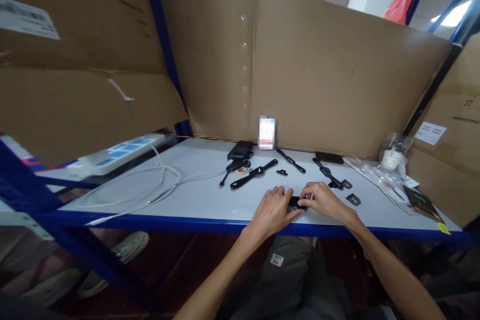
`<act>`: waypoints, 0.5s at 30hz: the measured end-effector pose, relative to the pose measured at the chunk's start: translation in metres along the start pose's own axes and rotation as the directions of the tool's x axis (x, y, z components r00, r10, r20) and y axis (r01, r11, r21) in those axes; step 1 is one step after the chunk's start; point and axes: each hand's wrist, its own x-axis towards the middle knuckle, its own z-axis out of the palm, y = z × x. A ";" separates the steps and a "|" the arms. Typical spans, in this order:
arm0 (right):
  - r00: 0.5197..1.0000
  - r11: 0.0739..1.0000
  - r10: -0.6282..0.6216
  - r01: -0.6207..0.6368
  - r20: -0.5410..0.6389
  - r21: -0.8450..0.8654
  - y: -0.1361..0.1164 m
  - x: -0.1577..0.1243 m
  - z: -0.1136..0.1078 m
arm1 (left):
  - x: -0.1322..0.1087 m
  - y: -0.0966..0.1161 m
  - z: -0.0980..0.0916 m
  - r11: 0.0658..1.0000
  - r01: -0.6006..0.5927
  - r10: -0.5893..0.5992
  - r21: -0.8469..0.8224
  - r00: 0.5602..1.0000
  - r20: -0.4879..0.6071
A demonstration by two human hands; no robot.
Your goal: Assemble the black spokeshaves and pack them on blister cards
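Forearms (221, 274) reaching from bottom edge; left hand (272, 210) gripping small black part (294, 201), lower centre, probably bracing it while right hand (322, 200) is pinching it.

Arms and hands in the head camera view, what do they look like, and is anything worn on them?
The left hand and right hand are bare, without gloves. No sleeve shows on the slender left forearm or right forearm, and I can see no watch or bracelet.
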 end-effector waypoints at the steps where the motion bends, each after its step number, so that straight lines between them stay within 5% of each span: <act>1: 0.999 0.999 0.037 -0.038 -0.027 -0.018 0.000 -0.001 0.001 | 0.000 0.000 0.000 1.000 0.002 -0.002 0.001 1.000 -0.002; 7: 0.977 0.976 0.192 -0.200 -0.096 -0.089 -0.009 -0.001 0.014 | 0.001 0.000 -0.001 1.000 -0.001 0.001 0.005 1.000 0.009; 15: 1.000 0.999 0.004 -0.004 0.017 -0.032 -0.005 -0.003 0.008 | 0.001 -0.001 -0.001 1.000 -0.005 0.005 -0.009 1.000 0.011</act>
